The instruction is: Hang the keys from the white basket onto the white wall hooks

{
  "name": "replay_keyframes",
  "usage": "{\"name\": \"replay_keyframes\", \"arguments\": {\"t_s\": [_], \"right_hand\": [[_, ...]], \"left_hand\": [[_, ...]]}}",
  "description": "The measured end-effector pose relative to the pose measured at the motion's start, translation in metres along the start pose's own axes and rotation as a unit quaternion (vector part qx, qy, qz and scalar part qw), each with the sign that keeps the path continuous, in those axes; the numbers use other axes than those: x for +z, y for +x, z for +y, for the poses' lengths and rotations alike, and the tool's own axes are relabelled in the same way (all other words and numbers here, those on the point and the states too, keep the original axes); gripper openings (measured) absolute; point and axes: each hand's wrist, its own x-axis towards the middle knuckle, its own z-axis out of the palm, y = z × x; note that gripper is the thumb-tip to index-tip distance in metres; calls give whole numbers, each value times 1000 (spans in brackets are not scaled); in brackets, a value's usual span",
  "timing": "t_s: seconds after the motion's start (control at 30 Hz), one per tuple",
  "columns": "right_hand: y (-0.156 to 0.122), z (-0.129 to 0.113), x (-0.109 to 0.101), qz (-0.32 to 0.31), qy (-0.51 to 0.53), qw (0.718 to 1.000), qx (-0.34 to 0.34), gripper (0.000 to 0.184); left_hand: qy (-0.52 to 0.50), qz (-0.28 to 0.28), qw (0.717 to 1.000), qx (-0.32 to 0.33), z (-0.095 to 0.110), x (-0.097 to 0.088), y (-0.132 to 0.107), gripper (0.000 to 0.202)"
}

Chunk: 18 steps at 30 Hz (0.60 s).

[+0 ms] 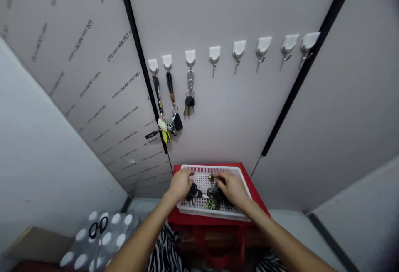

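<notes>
Pale wall panels (199, 18) rise behind a red surface (187, 218) bearing a white perforated basket (215, 213). A person's left hand (181, 182) is at its left side; whether that grip pinches anything cannot be told. Inside, the right hand (233, 189) has thumb and fingers close together, the pinch itself unclear, near dark keys (195, 193), a round ornament (212, 204) and, at the fingertips, a smaller green-gold ornament (211, 177). Teasing one piece free slowly, basket steadied, should likely prevent snagging.
</notes>
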Motion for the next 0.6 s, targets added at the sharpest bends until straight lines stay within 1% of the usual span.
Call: {"name": "replay_keyframes", "arguments": {"t_s": [0.07,0.13,0.2,0.27,0.33,0.4,0.47,0.6], "right_hand": [[-5,8,4,-13,-13,1000,8,21],[-6,11,4,-25,-25,999,17,22],[-6,12,2,-51,-39,998,8,23],[-8,11,0,-82,-53,995,-14,23],[-11,10,-1,-98,-62,993,-30,25],[-13,8,0,-101,-65,992,-30,25],[-14,7,0,-98,-62,993,-28,25],[-14,4,0,-77,-51,995,-25,25]], "left_hand": [[91,-38,994,47,-1,10,-5,29],[144,-64,984,84,1,13,-8,28],[172,-77,977,105,3,14,-9,26],[187,-81,972,115,3,15,-9,25],[197,-86,969,120,3,15,-7,24],[198,-90,968,122,2,14,-5,21],[174,-85,974,118,2,13,-2,18],[46,-47,994,82,2,10,2,18]]}}
